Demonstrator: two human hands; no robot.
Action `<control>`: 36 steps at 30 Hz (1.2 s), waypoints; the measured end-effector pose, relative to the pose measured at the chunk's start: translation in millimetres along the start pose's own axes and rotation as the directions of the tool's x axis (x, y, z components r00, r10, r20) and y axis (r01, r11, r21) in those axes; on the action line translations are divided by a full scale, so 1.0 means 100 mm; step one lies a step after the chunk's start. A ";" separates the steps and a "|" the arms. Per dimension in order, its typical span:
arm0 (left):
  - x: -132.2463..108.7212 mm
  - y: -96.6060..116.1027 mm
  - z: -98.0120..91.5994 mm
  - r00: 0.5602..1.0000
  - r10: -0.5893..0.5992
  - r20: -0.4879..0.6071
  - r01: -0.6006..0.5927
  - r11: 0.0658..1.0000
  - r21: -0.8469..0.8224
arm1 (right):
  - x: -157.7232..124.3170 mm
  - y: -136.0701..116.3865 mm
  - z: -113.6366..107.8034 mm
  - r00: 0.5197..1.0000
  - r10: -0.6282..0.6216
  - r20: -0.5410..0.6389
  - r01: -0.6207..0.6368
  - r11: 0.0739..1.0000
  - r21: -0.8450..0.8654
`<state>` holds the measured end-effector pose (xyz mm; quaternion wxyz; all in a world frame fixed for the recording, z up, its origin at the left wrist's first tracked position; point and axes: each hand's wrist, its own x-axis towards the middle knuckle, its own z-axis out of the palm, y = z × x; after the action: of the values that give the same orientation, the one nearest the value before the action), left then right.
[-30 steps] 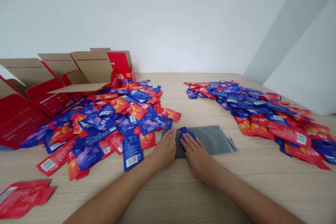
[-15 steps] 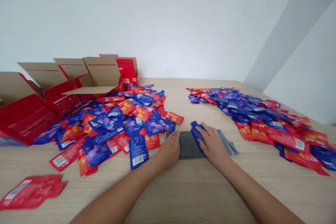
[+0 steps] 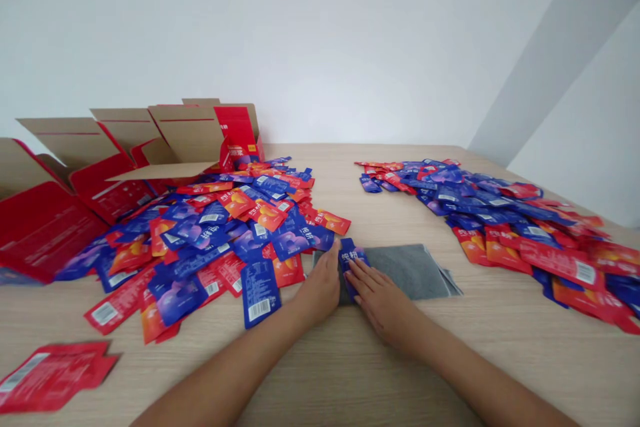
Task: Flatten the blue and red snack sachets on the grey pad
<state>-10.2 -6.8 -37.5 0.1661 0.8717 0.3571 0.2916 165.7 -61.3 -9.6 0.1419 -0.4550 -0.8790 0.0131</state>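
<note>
A grey cloth (image 3: 410, 270) lies flat on the wooden table (image 3: 350, 360) in front of me. My left hand (image 3: 319, 290) rests on its left end, fingers together and laid flat. My right hand (image 3: 383, 300) lies flat beside it, fingertips pressing a blue sachet (image 3: 350, 260) against the cloth. A big heap of blue and red sachets (image 3: 210, 233) spreads to the left, and a second heap (image 3: 500, 220) to the right.
Open red-and-brown cardboard boxes (image 3: 125, 153) stand at the back left. A few red sachets (image 3: 50, 373) lie apart near the front left edge. A white wall closes the far side of the table.
My right hand slid the blue sachet right along the cloth, then back left beside my left hand. The left hand stayed on the cloth's left end.
</note>
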 end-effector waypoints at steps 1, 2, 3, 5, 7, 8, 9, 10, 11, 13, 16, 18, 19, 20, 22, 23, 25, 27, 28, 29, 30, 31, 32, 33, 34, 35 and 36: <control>0.00 0.00 0.00 1.000 0.001 0.007 -0.001 1.000 0.000 | 0.01 0.01 0.02 1.000 0.007 0.014 -0.007 1.000 -0.025; 0.00 0.00 -0.01 1.000 0.001 0.014 -0.001 1.000 -0.002 | 0.03 0.02 0.04 1.000 0.022 0.017 -0.021 0.999 -0.044; 0.00 0.00 -0.01 1.000 -0.001 0.018 0.001 1.000 -0.006 | 0.06 0.04 0.05 0.999 0.041 0.015 -0.040 0.998 -0.058; 0.00 0.00 -0.02 1.000 -0.011 0.022 0.012 1.000 -0.029 | 0.12 0.09 0.06 0.996 0.086 0.009 -0.085 0.993 -0.077; 0.01 0.01 -0.03 0.999 -0.049 0.024 0.051 0.995 -0.089 | 0.16 0.13 0.08 0.992 0.128 0.000 -0.127 0.988 -0.083; 0.02 0.01 -0.04 0.996 -0.086 0.025 0.088 0.987 -0.132 | 0.18 0.15 0.09 0.990 0.142 -0.015 -0.142 0.987 -0.076; 0.03 0.02 -0.04 0.991 -0.128 0.028 0.131 0.976 -0.174 | 0.18 0.16 0.10 0.988 0.148 -0.040 -0.151 0.987 -0.060; 0.05 0.03 -0.05 0.985 -0.170 0.029 0.172 0.963 -0.209 | 0.18 0.17 0.12 0.986 0.149 -0.074 -0.151 0.988 -0.030; 0.08 0.03 -0.06 0.978 -0.207 0.027 0.207 0.950 -0.234 | 0.17 0.18 0.13 0.982 0.147 -0.117 -0.147 0.989 0.014; 0.16 0.04 -0.08 0.966 -0.260 0.015 0.255 0.933 -0.253 | 0.15 0.18 0.15 0.965 0.158 -0.210 -0.130 0.982 0.140; 0.35 0.04 -0.07 0.940 -0.340 0.003 0.327 0.901 -0.287 | 0.11 0.18 0.14 0.930 0.212 -0.301 -0.106 0.937 0.333; 0.48 0.06 -0.03 0.914 -0.405 0.010 0.385 0.860 -0.335 | 0.10 0.17 0.11 0.919 0.222 -0.327 -0.073 0.909 0.411; 0.52 0.07 0.00 0.903 -0.428 0.017 0.405 0.840 -0.362 | 0.10 0.17 0.09 0.915 0.219 -0.338 -0.053 0.898 0.438; 0.55 0.10 0.03 0.896 -0.443 0.024 0.416 0.821 -0.391 | 0.10 0.18 0.07 0.911 0.218 -0.350 -0.036 0.887 0.460; 0.57 0.17 0.09 0.893 -0.448 0.048 0.418 0.786 -0.456 | 0.09 0.20 0.03 0.896 0.235 -0.377 -0.020 0.869 0.494; 0.55 0.21 0.11 0.893 -0.445 0.064 0.417 0.766 -0.490 | 0.09 0.21 0.01 0.886 0.257 -0.386 -0.028 0.861 0.508; 0.51 0.26 0.09 0.889 -0.448 0.092 0.419 0.716 -0.559 | 0.07 0.24 -0.03 0.861 0.319 -0.396 -0.067 0.843 0.534; 0.49 0.24 -0.07 0.879 -0.471 0.078 0.412 0.664 -0.624 | 0.06 0.28 -0.05 0.832 0.380 -0.403 -0.103 0.821 0.561; 0.49 0.21 -0.20 0.871 -0.489 0.046 0.395 0.642 -0.657 | 0.06 0.29 -0.06 0.820 0.402 -0.407 -0.114 0.811 0.573; 0.49 0.16 -0.37 0.860 -0.510 -0.002 0.368 0.624 -0.689 | 0.06 0.31 -0.07 0.810 0.419 -0.411 -0.119 0.803 0.584; 0.51 0.10 -0.56 0.844 -0.533 -0.064 0.333 0.613 -0.717 | 0.06 0.32 -0.07 0.802 0.430 -0.414 -0.121 0.796 0.593; 0.53 0.04 -0.76 0.819 -0.557 -0.137 0.288 0.606 -0.742 | 0.06 0.33 -0.07 0.796 0.440 -0.415 -0.122 0.790 0.601; 0.55 -0.02 -0.94 0.787 -0.580 -0.209 0.241 0.602 -0.762 | 0.07 0.33 -0.07 0.793 0.447 -0.415 -0.124 0.784 0.608; 0.56 -0.06 -1.09 0.755 -0.599 -0.268 0.198 0.598 -0.777 | 0.07 0.33 -0.07 0.791 0.452 -0.413 -0.124 0.779 0.615; 0.57 -0.09 -1.19 0.735 -0.609 -0.297 0.172 0.592 -0.788 | 0.08 0.33 -0.07 0.788 0.457 -0.413 -0.123 0.774 0.621; 0.56 -0.10 -1.24 0.730 -0.612 -0.306 0.159 0.587 -0.794 | 0.09 0.33 -0.07 0.784 0.463 -0.414 -0.123 0.768 0.628; 0.54 -0.09 -1.22 0.741 -0.607 -0.289 0.164 0.580 -0.798 | 0.09 0.33 -0.07 0.777 0.472 -0.415 -0.125 0.763 0.634</control>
<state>-60.3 48.1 74.2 0.4536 0.5070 0.4308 0.5930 189.0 -35.1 -5.3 0.5153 -0.5144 -0.6644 0.1686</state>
